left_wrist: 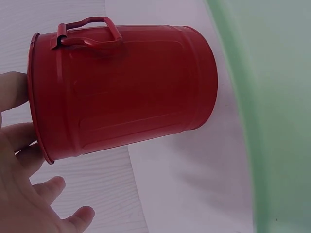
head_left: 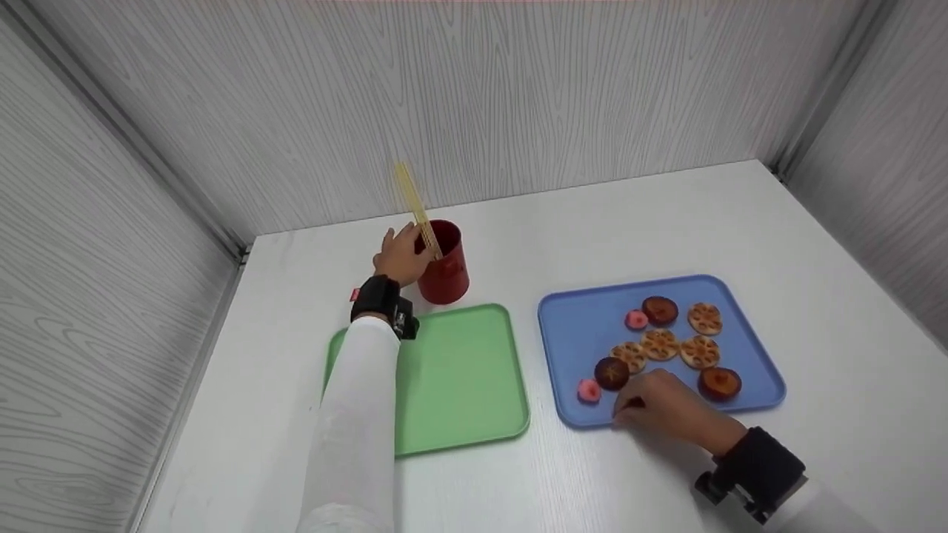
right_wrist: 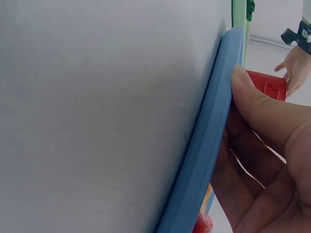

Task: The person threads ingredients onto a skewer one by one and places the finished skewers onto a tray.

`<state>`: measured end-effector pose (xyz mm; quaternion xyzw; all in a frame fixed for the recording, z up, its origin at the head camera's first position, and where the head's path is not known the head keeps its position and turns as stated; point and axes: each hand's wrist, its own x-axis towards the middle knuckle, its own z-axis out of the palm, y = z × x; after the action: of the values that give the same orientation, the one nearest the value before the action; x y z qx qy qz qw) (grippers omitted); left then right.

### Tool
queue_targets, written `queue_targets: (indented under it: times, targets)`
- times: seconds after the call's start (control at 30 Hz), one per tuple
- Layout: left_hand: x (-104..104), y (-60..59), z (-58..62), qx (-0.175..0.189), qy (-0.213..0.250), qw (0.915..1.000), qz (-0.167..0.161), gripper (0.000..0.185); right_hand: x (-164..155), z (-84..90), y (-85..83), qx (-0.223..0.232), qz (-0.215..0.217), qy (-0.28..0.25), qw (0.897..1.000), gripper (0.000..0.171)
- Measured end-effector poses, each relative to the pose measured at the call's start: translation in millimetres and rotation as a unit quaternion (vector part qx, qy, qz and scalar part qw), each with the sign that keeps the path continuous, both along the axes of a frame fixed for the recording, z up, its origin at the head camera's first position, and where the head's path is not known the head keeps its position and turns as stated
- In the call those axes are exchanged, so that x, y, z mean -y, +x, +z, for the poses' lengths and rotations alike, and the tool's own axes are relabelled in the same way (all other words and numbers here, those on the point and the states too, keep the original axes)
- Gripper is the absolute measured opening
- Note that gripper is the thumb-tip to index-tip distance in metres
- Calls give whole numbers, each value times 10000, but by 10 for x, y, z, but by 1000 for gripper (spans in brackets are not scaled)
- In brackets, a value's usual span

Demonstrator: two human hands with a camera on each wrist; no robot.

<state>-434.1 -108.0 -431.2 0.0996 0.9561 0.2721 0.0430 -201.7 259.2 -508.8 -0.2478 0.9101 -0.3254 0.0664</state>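
Several thin pale-yellow skewers (head_left: 412,196) lean up out of a red metal bucket (head_left: 446,281) with a small wire handle. At its mouth my left hand (head_left: 401,255) pinches the skewers between thumb and fingers; their upper ends look blurred. In the left wrist view its two outer fingers (left_wrist: 53,189) stick out beside the bucket, and the fingertips inside the rim are hidden. My right hand (head_left: 663,407) grips the front rim of a blue tray (head_left: 574,333), thumb (right_wrist: 243,80) on the rim and the other fingers curled on the inner side.
On the blue tray lie several lotus root slices (head_left: 659,344), brown mushroom pieces (head_left: 612,373) and pink rounds (head_left: 589,390). A green tray (head_left: 459,385) sits in front of the bucket, partly under the left forearm. Grey wood-grain panels (head_left: 474,96) stand behind and beside the white table (head_left: 592,222).
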Motion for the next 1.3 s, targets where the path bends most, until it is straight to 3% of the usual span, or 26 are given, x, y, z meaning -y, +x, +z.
queue_targets:
  times: [0.27,0.43,0.6,0.73,0.93,1.1,1.3]
  targets:
    - [-32,-30,-64,-32,-5,10000,-16,59,-10,-11,0,-150,68,20,9999,6]
    - [-46,-48,-93,-186,213,9996,-50,60,-21,-13,3,-127,52,51,9999,5]
    - [-4,23,-63,-174,701,9974,-55,55,-2,-39,2,-44,101,38,9999,6]
    - [38,53,5,-184,1564,9871,-287,50,-1,-44,-8,-34,104,38,9999,4]
    - [93,92,136,341,2725,9612,-248,58,-4,-30,-23,-58,59,35,10000,4]
    - [133,165,253,434,3115,9489,-259,63,24,-1,-51,-137,134,10,9998,1]
    - [133,270,412,123,3344,9407,-564,60,47,25,-111,-289,209,57,9993,3]
